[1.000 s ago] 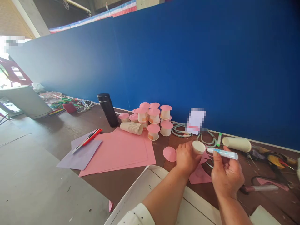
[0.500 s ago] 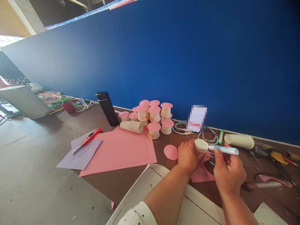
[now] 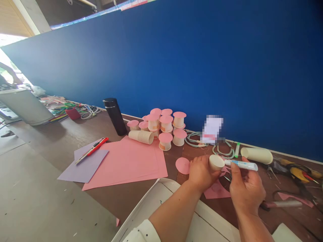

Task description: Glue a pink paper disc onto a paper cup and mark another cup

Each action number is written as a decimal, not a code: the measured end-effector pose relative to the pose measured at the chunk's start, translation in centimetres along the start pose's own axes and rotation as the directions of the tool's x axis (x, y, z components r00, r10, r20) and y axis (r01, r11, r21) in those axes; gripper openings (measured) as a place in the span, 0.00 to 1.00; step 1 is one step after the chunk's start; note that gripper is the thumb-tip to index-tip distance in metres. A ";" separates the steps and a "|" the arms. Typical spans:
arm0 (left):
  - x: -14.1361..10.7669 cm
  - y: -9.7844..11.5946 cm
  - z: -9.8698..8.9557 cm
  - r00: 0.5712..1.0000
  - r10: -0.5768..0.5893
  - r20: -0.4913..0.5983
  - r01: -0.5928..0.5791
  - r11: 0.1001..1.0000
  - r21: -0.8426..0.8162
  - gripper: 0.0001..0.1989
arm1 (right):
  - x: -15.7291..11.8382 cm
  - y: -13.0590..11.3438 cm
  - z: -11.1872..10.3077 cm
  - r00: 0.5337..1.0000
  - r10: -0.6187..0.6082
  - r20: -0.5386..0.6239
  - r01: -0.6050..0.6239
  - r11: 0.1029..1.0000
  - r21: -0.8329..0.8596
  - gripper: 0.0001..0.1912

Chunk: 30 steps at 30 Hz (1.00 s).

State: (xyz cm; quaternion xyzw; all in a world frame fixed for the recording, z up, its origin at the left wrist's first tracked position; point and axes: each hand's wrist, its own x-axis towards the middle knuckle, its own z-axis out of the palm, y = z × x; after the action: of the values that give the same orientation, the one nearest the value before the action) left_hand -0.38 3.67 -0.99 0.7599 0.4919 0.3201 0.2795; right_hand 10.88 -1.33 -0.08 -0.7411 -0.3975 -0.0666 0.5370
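My left hand (image 3: 202, 172) is wrapped around a small white paper cup (image 3: 216, 162), its open mouth tilted up toward me. Between the fingers of my right hand (image 3: 246, 188) lies a white pen-shaped tube (image 3: 243, 165) with a light blue label. The tube's tip points left and meets the cup's rim, or comes very close to it. Just left of my left hand, a pink paper disc (image 3: 182, 165) lies on the table. Beneath both hands is a pink paper offcut (image 3: 217, 191). Farther back, several paper cups topped with pink discs (image 3: 166, 137) stand in stacks.
A nested stack of paper cups (image 3: 141, 137) lies on pink sheets (image 3: 126, 164). The red utility knife (image 3: 93, 150) rests on purple paper (image 3: 88, 169). Behind stand a black flask (image 3: 115, 116) and a blue partition (image 3: 176, 60). Another cup stack (image 3: 256, 155) lies right, near cables (image 3: 224, 149).
The view has shifted slightly. Both hands keep their hold on the cup and tube, with the tube's tip still at the rim. Part of a person now shows at far left.
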 end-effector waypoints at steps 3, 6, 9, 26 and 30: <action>0.0 -0.1 0.1 1.000 0.003 0.011 -0.003 1.000 0.011 0.27 | 0.0 0.2 0.0 1.000 0.010 0.007 -0.009 1.000 -0.014 0.31; 0.0 -0.1 0.3 1.000 0.012 -0.006 -0.012 1.000 0.018 0.25 | 0.0 0.5 -0.1 1.000 -0.005 0.012 0.005 1.000 -0.014 0.31; 0.0 -0.2 0.4 1.000 0.020 -0.017 -0.019 1.000 0.010 0.24 | 0.1 0.7 -0.1 0.999 -0.015 0.030 0.016 1.000 -0.021 0.33; 0.0 -0.5 0.7 0.999 0.032 -0.024 -0.033 0.999 -0.010 0.28 | 0.8 1.6 0.5 0.994 -0.058 0.088 0.065 0.995 -0.075 0.35; 0.0 -0.5 0.7 1.000 0.028 -0.014 -0.028 1.000 -0.005 0.29 | 0.9 1.5 0.4 0.999 -0.010 0.052 0.015 0.997 -0.080 0.33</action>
State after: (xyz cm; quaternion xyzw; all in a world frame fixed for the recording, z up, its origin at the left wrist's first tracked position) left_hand -0.13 3.78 -1.77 0.7637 0.4824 0.3306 0.2733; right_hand 12.33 -0.67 -0.84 -0.7610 -0.4129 -0.0667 0.4959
